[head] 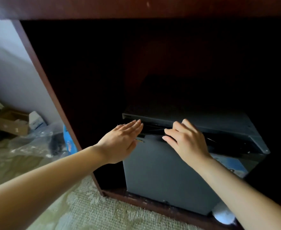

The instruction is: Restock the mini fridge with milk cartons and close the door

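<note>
The right grip (pixel 186 140) was narrow, its fingers curled over the top edge of the mini fridge door (pixel 161 171) near the middle. The left grip (pixel 121 138) was wide and held nothing: fingers straight and together, palm down, at the door's upper left corner. Whether it touched the door could not be told.

A dark gap ran between the door's top edge and the mini fridge (pixel 194 118) body. The unit stood inside the dark recess of a reddish wooden cabinet (pixel 53 97), on the cabinet's base.

The cabinet stood on a pale carpet (pixel 103 213). To the left lay clear plastic wrap (pixel 37 140), a blue package (pixel 69 141) and a cardboard box (pixel 12 122).
</note>
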A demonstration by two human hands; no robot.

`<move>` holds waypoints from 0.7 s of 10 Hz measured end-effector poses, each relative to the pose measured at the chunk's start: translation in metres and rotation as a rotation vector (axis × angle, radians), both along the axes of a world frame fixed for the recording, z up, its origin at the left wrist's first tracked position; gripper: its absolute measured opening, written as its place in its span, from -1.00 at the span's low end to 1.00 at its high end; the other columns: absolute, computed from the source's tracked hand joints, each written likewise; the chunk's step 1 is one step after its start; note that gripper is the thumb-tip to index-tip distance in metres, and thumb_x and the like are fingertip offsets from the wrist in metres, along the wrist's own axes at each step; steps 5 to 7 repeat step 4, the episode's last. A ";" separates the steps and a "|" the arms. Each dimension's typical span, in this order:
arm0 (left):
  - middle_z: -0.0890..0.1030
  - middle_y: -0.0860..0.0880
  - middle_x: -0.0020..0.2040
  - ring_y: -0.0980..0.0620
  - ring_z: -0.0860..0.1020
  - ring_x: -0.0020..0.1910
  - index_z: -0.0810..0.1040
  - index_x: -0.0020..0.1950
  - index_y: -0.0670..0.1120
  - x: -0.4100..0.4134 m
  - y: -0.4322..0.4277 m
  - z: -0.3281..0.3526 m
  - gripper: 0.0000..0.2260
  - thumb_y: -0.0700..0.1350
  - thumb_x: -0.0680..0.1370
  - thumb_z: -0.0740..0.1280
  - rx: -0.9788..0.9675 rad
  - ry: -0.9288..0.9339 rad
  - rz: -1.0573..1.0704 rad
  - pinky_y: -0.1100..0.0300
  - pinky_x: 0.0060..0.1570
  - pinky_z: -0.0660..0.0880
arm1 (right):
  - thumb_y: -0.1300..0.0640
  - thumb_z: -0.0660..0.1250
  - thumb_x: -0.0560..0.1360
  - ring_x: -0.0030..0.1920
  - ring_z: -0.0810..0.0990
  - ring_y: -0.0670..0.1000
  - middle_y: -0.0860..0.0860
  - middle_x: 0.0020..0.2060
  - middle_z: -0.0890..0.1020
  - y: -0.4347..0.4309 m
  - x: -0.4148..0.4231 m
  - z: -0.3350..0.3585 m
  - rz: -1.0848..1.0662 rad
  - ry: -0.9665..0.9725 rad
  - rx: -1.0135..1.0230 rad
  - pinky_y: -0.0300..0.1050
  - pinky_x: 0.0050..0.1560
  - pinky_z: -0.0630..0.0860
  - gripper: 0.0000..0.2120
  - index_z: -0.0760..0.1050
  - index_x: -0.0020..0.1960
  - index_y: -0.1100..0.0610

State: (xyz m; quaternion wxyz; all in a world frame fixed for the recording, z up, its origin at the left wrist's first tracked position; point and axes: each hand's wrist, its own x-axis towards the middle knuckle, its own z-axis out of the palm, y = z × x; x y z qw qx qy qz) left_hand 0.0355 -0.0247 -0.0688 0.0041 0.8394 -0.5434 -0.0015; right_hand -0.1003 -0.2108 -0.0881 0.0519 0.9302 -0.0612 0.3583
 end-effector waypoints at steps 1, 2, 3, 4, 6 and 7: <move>-0.11 0.04 0.56 0.15 -0.13 0.53 -0.10 0.55 -0.04 -0.002 -0.006 0.028 -0.51 0.00 0.66 -0.03 0.118 0.173 0.025 0.23 0.46 -0.10 | 0.05 0.46 0.40 -0.21 0.51 0.05 -0.05 -0.29 0.55 0.004 -0.004 0.024 -0.054 0.268 0.054 -0.16 -0.40 0.42 -0.88 0.63 -0.19 0.10; -0.07 0.02 0.57 0.11 -0.16 0.53 -0.06 0.56 -0.04 -0.008 -0.013 0.056 -0.51 0.05 0.66 -0.03 0.272 0.245 0.034 0.17 0.47 -0.08 | -0.02 0.20 0.57 0.07 0.49 0.02 -0.06 -0.02 0.58 0.008 -0.011 0.063 -0.111 0.625 0.235 -0.10 -0.11 0.46 -0.77 0.57 0.08 0.03; 0.03 0.02 0.56 0.06 -0.06 0.54 0.05 0.55 -0.01 -0.024 -0.016 0.098 -0.53 0.08 0.65 -0.02 0.369 0.336 0.035 0.11 0.48 0.01 | 0.00 0.15 0.58 0.03 0.54 0.08 -0.03 -0.06 0.58 0.013 -0.021 0.115 -0.140 0.801 0.364 -0.11 -0.14 0.39 -0.80 0.54 -0.03 0.01; 0.35 -0.03 0.44 -0.04 0.32 0.41 0.34 0.42 -0.01 -0.037 -0.012 0.156 -0.62 0.07 0.64 0.04 0.399 0.513 0.015 0.06 0.39 0.26 | 0.17 0.14 0.51 -0.21 0.51 0.14 0.01 -0.34 0.46 0.020 -0.036 0.169 -0.144 0.984 0.467 -0.12 -0.34 0.29 -0.75 0.41 -0.33 0.06; 0.35 -0.03 0.44 -0.04 0.32 0.41 0.34 0.42 -0.01 -0.037 -0.012 0.156 -0.62 0.07 0.64 0.04 0.399 0.513 0.015 0.06 0.39 0.26 | 0.17 0.14 0.51 -0.21 0.51 0.14 0.01 -0.34 0.46 0.020 -0.036 0.169 -0.144 0.984 0.467 -0.12 -0.34 0.29 -0.75 0.41 -0.33 0.06; 0.35 -0.03 0.44 -0.04 0.32 0.41 0.34 0.42 -0.01 -0.037 -0.012 0.156 -0.62 0.07 0.64 0.04 0.399 0.513 0.015 0.06 0.39 0.26 | 0.17 0.14 0.51 -0.21 0.51 0.14 0.01 -0.34 0.46 0.020 -0.036 0.169 -0.144 0.984 0.467 -0.12 -0.34 0.29 -0.75 0.41 -0.33 0.06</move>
